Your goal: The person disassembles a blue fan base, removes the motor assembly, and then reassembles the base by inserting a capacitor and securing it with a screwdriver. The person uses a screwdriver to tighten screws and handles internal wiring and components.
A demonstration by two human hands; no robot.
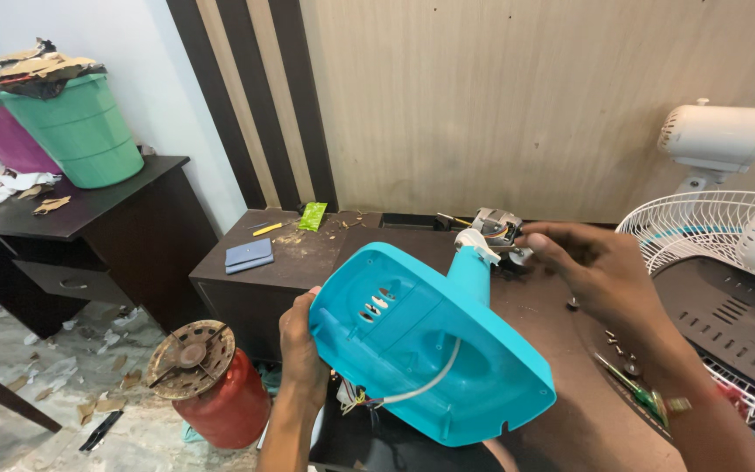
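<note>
My left hand (301, 350) grips the left edge of a turquoise plastic fan base (425, 336), held tilted with its underside toward me. A white cable (430, 385) runs across that underside, and loose wires hang near my left wrist. The base's neck rises to a bare metal fan motor (495, 227) at its top. My right hand (596, 271) reaches in from the right, and its fingertips pinch at the motor's side. Both hands hover above the dark brown table (561, 402).
A green-handled screwdriver (635, 389) and small screws (618, 343) lie on the table right of my arm. A white fan grille (692, 229) and white fan motor housing (718, 135) stand at right. A red gas cylinder (216, 389) sits on the floor; bins (80, 127) top a left desk.
</note>
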